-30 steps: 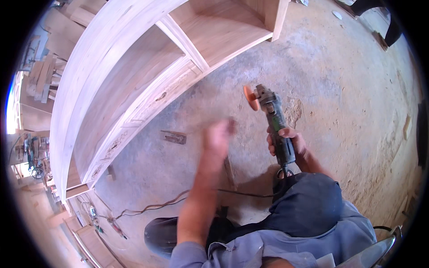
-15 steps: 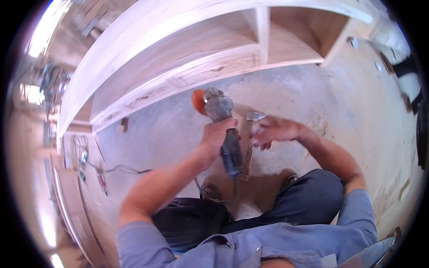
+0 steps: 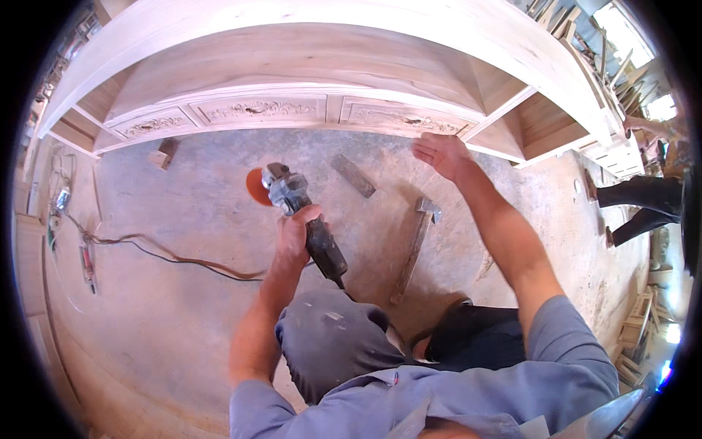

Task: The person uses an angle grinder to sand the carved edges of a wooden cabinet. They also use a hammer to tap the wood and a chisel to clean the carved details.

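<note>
My left hand (image 3: 294, 235) is wrapped round the body of a grey and black angle grinder (image 3: 326, 249), which carries an orange disc (image 3: 257, 187) at its head. The tool is held above the floor, close to my knee. Farther right, my right hand (image 3: 443, 155) is stretched out with extended fingers at the lower edge of a pale wooden cabinet (image 3: 263, 110) with carved drawer fronts. Whether the fingertips touch the wood I cannot tell. Between my arms, a hatchet (image 3: 418, 245) with a wooden handle lies on the floor.
A flat wooden piece (image 3: 353, 175) lies near the cabinet, and a small wood block (image 3: 162, 154) sits at its left underside. A dark cable (image 3: 175, 257) runs across the floor at left. Another person's legs (image 3: 636, 205) show at far right, near stacked timber.
My right hand has moved from beside the hatchet head out to the cabinet's lower edge. The grinder, still in my left hand, is farther left. The view has turned, showing more on the right.
</note>
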Tool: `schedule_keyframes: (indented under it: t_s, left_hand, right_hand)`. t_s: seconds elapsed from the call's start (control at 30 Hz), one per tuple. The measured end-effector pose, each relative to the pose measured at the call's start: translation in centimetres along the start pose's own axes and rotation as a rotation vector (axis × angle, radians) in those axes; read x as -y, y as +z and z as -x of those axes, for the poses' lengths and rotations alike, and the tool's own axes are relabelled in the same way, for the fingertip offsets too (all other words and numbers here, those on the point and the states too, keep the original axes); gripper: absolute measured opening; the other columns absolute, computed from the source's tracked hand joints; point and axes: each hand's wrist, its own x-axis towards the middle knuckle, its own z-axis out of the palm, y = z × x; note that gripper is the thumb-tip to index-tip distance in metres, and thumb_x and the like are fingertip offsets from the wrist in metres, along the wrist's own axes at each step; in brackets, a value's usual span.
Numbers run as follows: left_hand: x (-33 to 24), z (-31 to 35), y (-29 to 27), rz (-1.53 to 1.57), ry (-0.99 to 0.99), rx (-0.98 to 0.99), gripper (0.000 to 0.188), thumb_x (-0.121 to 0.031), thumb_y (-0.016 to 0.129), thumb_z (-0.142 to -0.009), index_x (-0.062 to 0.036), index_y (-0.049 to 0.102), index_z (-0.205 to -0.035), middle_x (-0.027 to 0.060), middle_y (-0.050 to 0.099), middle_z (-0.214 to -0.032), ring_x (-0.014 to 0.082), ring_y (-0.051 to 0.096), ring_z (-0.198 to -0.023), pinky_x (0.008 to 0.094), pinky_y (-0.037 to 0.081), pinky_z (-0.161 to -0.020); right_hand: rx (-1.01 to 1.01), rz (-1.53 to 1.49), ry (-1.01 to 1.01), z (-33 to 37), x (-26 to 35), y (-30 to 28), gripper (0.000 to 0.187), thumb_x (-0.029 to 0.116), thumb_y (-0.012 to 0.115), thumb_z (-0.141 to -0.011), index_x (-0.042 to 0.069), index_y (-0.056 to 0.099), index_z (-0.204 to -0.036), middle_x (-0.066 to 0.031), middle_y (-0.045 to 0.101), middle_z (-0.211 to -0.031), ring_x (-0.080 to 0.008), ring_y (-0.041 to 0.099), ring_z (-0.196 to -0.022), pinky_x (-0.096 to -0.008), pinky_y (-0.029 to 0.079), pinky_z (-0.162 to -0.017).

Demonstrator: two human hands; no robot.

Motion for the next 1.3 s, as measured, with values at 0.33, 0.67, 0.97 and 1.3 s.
schedule_keyframes:
  t_s: [0.33,0.67,0.97,1.3]
  left_hand:
    - [2.1,0.6,-5.0,0.124,-0.091,0.026,0.023,-0.019,0.07,-0.082,0.0006,0.063,-0.091,0.0125,0.064,-0.078,0.027,0.066,-0.066,0.0399,0.055,-0.062]
    - [1.2,2.8,-5.9,-0.002,-0.028,-0.001,0.024,-0.02,0.069,-0.078,0.0013,0.063,-0.086,0.0141,0.064,-0.073,0.0266,0.065,-0.064,0.0378,0.055,-0.062]
    - [1.7,3.1,-5.9,-0.07,0.0,0.024,0.028,-0.023,0.071,-0.076,0.0016,0.065,-0.085,0.0137,0.065,-0.073,0.0247,0.065,-0.063,0.0366,0.054,-0.06]
    - [1.0,4.0,-5.3,-0.062,0.019,0.023,0.025,-0.021,0.072,-0.077,0.001,0.064,-0.087,0.0126,0.066,-0.074,0.0236,0.067,-0.065,0.0369,0.055,-0.061]
  right_hand:
    - [-0.265,-0.727,-0.161,-6.9,-2.6,6.2,0.07,0.007,0.056,-0.093,-0.014,0.018,-0.148,-0.0258,0.021,-0.158,-0.0382,0.021,-0.15,-0.0503,0.023,-0.123]
    - [-0.34,-0.785,-0.335,-11.5,-4.6,3.1,0.061,-0.021,0.041,-0.074,-0.001,0.048,-0.132,-0.0178,0.049,-0.131,-0.0355,0.05,-0.121,-0.0495,0.046,-0.102]
    - [-0.305,-0.806,-0.252,-12.2,-4.2,-0.5,0.029,-0.012,0.051,-0.086,-0.003,0.058,-0.112,-0.0166,0.063,-0.103,-0.0302,0.063,-0.099,-0.0507,0.048,-0.102]
    - [-0.299,-0.743,-0.419,-13.0,-6.6,2.4,0.041,-0.018,0.05,-0.082,0.002,0.058,-0.116,-0.0119,0.061,-0.107,-0.0264,0.06,-0.092,-0.0462,0.055,-0.087]
